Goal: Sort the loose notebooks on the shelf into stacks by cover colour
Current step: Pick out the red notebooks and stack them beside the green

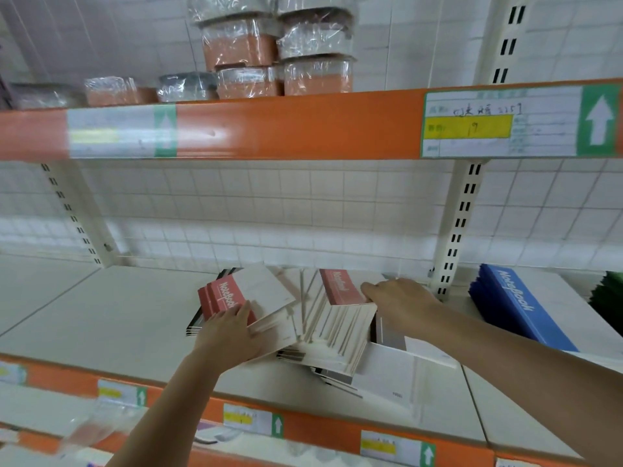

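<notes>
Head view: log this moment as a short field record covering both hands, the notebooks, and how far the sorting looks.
left hand: fingers straight, resting on the red notebooks
right hand: reaching onto the loose pile, by a red-covered notebook; grip unclear
loose pile: fanned, mostly white backs showing, mid shelf
blue stack: right of the upright
green stack: far right, partly cut off
shelf: white board
progress: sorting unfinished
</notes>
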Demonstrator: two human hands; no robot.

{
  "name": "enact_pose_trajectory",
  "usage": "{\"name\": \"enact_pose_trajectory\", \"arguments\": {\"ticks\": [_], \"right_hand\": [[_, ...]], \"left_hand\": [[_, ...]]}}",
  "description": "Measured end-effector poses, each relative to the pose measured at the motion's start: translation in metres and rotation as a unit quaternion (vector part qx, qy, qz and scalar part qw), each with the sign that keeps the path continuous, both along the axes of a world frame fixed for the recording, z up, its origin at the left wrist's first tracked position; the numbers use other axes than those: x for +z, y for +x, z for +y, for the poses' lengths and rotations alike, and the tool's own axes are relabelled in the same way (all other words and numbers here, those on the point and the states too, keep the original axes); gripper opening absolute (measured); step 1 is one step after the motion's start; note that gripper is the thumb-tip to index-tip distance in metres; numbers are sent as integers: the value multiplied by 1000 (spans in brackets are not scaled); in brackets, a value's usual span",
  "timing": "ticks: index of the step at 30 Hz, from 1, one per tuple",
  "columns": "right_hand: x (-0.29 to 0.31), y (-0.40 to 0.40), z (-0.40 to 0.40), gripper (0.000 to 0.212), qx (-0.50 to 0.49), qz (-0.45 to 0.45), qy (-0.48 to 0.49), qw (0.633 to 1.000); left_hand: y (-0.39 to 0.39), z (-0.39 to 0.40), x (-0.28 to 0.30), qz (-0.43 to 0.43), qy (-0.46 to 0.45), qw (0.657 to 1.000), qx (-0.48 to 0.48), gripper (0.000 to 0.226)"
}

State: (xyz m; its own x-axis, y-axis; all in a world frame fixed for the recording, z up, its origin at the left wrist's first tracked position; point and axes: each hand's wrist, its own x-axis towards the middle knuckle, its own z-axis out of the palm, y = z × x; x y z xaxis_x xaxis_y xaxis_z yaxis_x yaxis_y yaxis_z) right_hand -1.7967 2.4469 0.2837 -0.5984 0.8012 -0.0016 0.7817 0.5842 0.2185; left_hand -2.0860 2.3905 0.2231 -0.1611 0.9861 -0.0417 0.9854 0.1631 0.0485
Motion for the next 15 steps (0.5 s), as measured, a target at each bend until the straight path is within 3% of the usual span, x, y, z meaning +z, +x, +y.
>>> {"name": "enact_pose_trajectory", "arguments": {"ticks": [6, 11, 15], "right_hand": [[-12, 19, -8, 64, -35, 12, -4, 999], [-13, 51, -18, 65, -43, 20, 54, 997], [-9, 84, -23, 66, -45, 60, 107, 991]], "left_hand": [[4, -19, 8, 49, 60, 997, -20, 36], [27, -36, 19, 131, 132, 982, -21, 19], [51, -40, 30, 105, 273, 953, -83, 49]]}}
